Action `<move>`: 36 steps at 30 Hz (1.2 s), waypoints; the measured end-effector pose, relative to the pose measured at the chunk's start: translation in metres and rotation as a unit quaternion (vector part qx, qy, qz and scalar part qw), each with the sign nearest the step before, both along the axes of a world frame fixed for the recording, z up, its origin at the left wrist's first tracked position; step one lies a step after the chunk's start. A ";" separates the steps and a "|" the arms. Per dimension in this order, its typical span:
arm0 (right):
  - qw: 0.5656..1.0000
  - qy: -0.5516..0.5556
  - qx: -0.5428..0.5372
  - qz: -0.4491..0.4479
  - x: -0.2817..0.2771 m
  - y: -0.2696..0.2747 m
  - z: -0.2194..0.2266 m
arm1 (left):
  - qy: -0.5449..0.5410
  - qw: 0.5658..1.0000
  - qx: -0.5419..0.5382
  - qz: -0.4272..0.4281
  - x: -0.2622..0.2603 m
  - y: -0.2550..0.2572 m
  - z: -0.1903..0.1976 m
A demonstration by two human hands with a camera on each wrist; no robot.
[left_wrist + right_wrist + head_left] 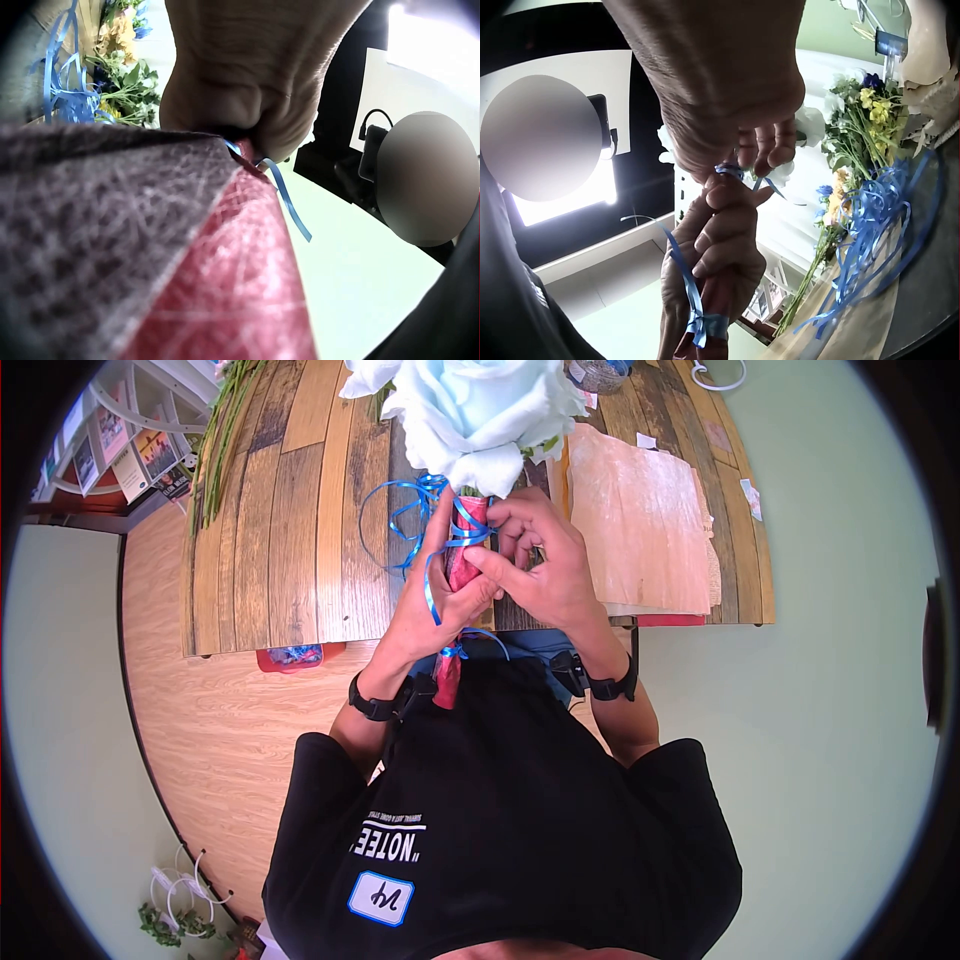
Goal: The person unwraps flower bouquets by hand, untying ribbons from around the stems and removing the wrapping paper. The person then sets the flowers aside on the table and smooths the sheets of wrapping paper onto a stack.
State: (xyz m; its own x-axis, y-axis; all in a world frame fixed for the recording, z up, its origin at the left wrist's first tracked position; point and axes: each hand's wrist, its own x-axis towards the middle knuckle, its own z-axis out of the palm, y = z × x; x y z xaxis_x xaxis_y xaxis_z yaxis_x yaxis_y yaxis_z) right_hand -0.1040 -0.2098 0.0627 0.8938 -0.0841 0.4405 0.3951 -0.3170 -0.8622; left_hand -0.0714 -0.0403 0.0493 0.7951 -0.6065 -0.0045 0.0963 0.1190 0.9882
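A large pale blue rose [475, 410] stands above both hands at the edge of the table. Its stem is covered in red wrapping [466, 565], which shows large in the left wrist view. My left hand [425, 605] grips this wrapped stem from the left, thumb across the front. Blue ribbon [467, 538] winds round the wrapping just under the bloom. There my right hand [550, 565], fingers curled, pinches the ribbon at the right side of the stem. Lower down, a second blue ribbon tie [705, 324] circles the wrapping, with a loose end trailing up.
Loose blue ribbon [870, 225] lies in a tangle on the wooden table [290, 510]. Sheets of pinkish paper [640, 525] are at the right. Cut green stems [215, 450] lie on the left, and a red bin [290, 658] stands below the table edge.
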 end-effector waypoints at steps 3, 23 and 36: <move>0.999 -0.006 -0.033 0.003 0.001 -0.003 0.000 | -0.033 0.999 -0.004 0.014 0.000 -0.003 -0.001; 0.908 0.022 0.404 0.107 0.001 -0.040 -0.003 | 0.123 0.986 -0.114 -0.012 0.004 0.004 0.002; 0.942 0.006 0.009 -0.335 0.001 -0.054 0.004 | 0.111 0.988 -0.108 0.014 0.009 0.009 0.001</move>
